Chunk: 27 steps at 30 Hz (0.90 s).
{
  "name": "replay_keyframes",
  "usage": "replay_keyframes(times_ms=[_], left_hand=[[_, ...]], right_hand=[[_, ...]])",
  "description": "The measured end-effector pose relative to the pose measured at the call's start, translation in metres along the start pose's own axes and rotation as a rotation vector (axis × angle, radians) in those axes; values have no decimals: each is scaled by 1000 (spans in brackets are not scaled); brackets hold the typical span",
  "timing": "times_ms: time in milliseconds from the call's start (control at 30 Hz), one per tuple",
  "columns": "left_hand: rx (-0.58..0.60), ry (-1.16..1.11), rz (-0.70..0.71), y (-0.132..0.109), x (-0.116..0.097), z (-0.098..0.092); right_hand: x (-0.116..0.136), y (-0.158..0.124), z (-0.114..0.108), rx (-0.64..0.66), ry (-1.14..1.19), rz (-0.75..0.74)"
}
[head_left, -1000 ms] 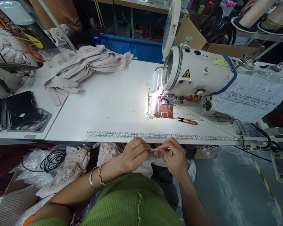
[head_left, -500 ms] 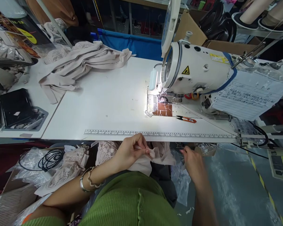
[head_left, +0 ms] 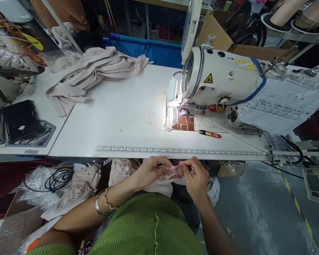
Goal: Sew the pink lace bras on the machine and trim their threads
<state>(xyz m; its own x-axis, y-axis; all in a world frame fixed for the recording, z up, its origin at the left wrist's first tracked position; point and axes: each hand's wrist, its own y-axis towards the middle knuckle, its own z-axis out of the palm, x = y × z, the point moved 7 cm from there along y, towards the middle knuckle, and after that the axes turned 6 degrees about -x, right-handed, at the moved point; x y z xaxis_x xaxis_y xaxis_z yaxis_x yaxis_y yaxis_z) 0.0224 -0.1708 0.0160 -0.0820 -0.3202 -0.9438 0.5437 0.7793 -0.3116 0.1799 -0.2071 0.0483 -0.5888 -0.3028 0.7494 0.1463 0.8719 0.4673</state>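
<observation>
A pale pink lace garment piece [head_left: 174,171] is stretched between my hands, just below the table's front edge. My left hand [head_left: 155,171] pinches its left end between thumb and fingers. On the other end, my right hand [head_left: 195,177] is closed in a pinch, with the fabric running into its fingertips. More beige lace fabric [head_left: 123,170] hangs over my lap beside my left wrist. Ahead stands a white sewing machine [head_left: 218,76] with its lamp lit. An orange-handled thread snipper [head_left: 210,134] lies on the table near the machine bed.
Beige fabric strips [head_left: 95,72] lie in a heap at the table's back left. A printed ruler [head_left: 149,149] runs along the front edge of the white table [head_left: 117,117]. To the left sits a black tray [head_left: 20,120]. Lace and plastic bags [head_left: 38,184] fill the lower left.
My right hand has moved left from beside the garment and taken hold of its right end. The left hand has lowered slightly and keeps its pinch.
</observation>
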Motion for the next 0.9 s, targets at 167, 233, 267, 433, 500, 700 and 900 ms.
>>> replay_keyframes(times_ms=[167,233,267,433,500,700,900], left_hand=[[-59,57,41,0,-3,-1],[-60,69,72,-1,-5,0],[-57,64,78,-1,-6,1],[-25,55,59,-2,-3,0],[-15,89,75,-2,-3,-1],[3,112,153,-3,-10,-1],[15,91,126,-3,-10,0]], right_hand=[[25,1,3,-59,60,-171],[33,2,8,-13,56,-222],[34,3,7,-14,50,-217],[7,2,-18,42,191,2],[-2,0,-26,102,103,29],[13,-6,-14,173,-401,-265],[24,-13,-7,118,-502,-441]])
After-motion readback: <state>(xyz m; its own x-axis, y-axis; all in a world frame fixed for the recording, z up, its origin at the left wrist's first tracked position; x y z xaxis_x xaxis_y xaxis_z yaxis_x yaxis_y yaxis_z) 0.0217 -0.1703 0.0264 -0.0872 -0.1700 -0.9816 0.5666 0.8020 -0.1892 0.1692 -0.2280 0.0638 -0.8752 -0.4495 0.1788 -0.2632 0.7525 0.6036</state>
